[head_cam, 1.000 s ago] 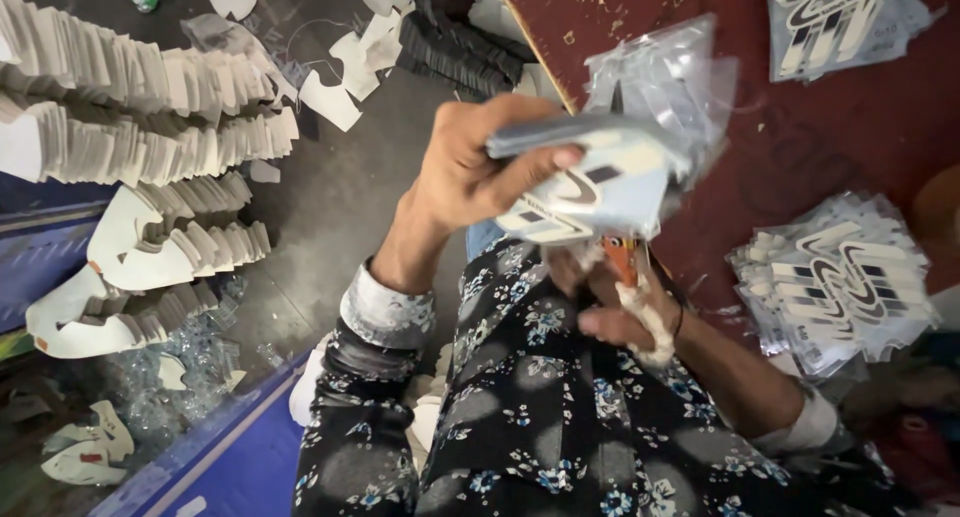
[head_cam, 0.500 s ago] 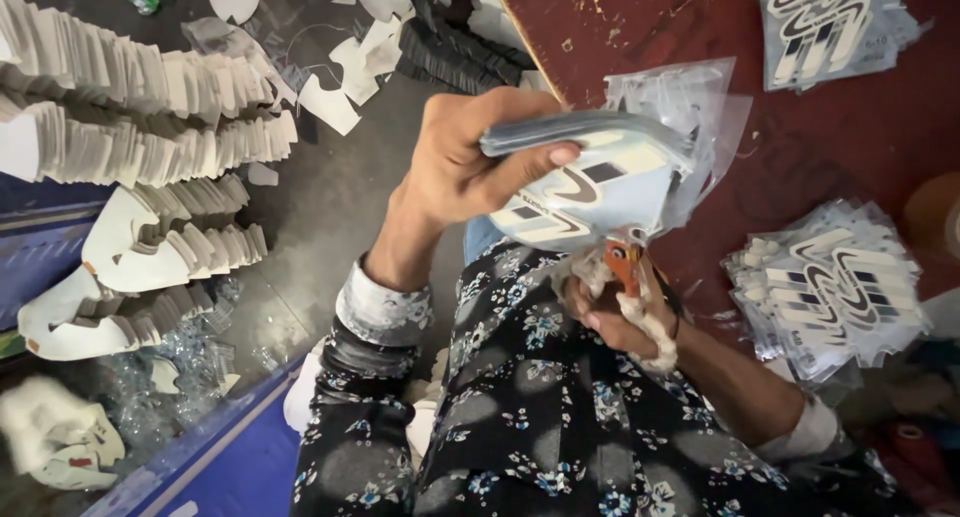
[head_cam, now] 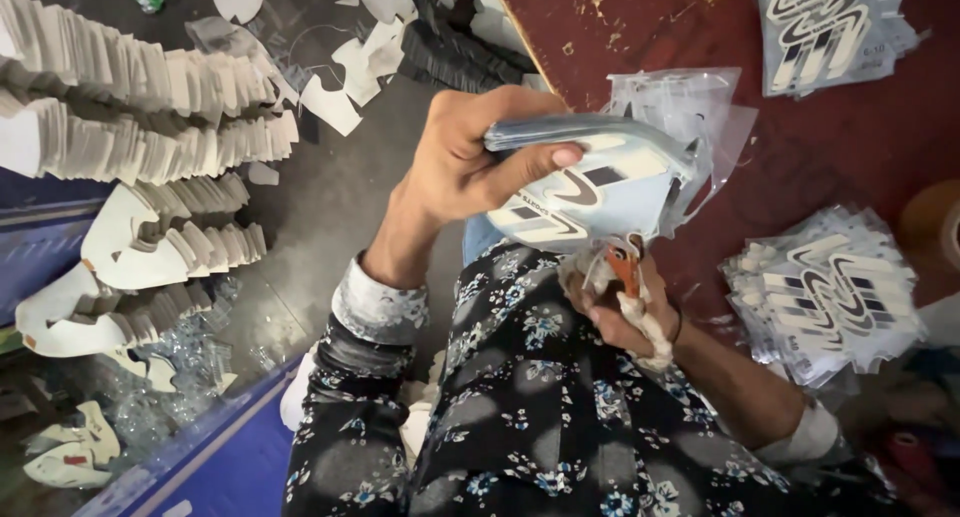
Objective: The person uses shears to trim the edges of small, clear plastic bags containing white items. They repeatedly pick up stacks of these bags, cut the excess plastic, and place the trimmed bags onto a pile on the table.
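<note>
In the head view, a thin stack of pale blue shoe-upper pieces (head_cam: 590, 192) is held at the centre of the frame by the left hand (head_cam: 470, 157), which is closed around it, thumb pressed on the printed face and fingers wrapped behind. The top piece is smooth and flat, with dark and white stripe marks across it. Crinkled clear plastic film (head_cam: 690, 112) is seen bunched behind the stack's right end.

Just below, the right hand (head_cam: 620, 302) is curled shut on a small orange-handled tool (head_cam: 625, 267), with pale cloth wound about its fingers; the tool's tip cannot be made out.

As to progress, many pieces appear already handled: fanned rows of white cut pieces (head_cam: 140, 147) are ranged on the grey floor at the left. Piles of striped printed pieces (head_cam: 830, 297) in clear film are lying at the right, and another pile (head_cam: 825, 22) at the upper right, on the worn dark-red table (head_cam: 640, 27); these look yet to be worked, though that is only a judgement.
</note>
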